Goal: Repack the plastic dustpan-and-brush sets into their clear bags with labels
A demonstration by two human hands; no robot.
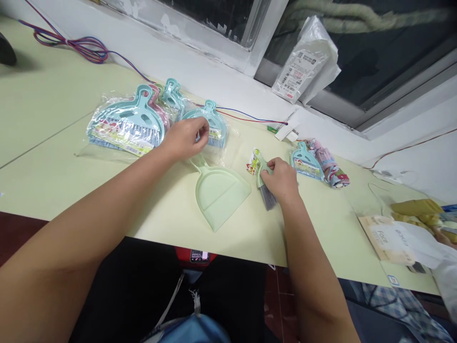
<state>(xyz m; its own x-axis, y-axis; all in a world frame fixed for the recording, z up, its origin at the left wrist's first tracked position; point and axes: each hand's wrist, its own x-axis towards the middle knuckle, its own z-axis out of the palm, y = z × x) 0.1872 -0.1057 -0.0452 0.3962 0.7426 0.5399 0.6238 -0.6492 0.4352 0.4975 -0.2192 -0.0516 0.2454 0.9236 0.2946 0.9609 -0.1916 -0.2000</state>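
Note:
A pale green dustpan (pixel 223 190) lies on the table in front of me, its pan towards the table's front edge. Over the end of its handle is my left hand (pixel 187 137), fingers curled and thumb and fingertips close together. Whatever may be between those fingertips is hidden. My right hand (pixel 282 180) grips a small green hand brush (pixel 260 179) with grey bristles, to the right of the dustpan. A printed card (pixel 254 162) is on the brush's handle. Behind my left hand lies a wrapped blue dustpan set (pixel 216 125).
More wrapped dustpan-and-brush sets (pixel 124 121) are stacked at left. A blue set (pixel 306 162) and a patterned cloth bundle (pixel 328 164) lie at right. Cables (pixel 85 49) run along the wall. A plastic-wrapped packet (pixel 302 66) leans at the window; tissue packaging (pixel 385 238) lies far right.

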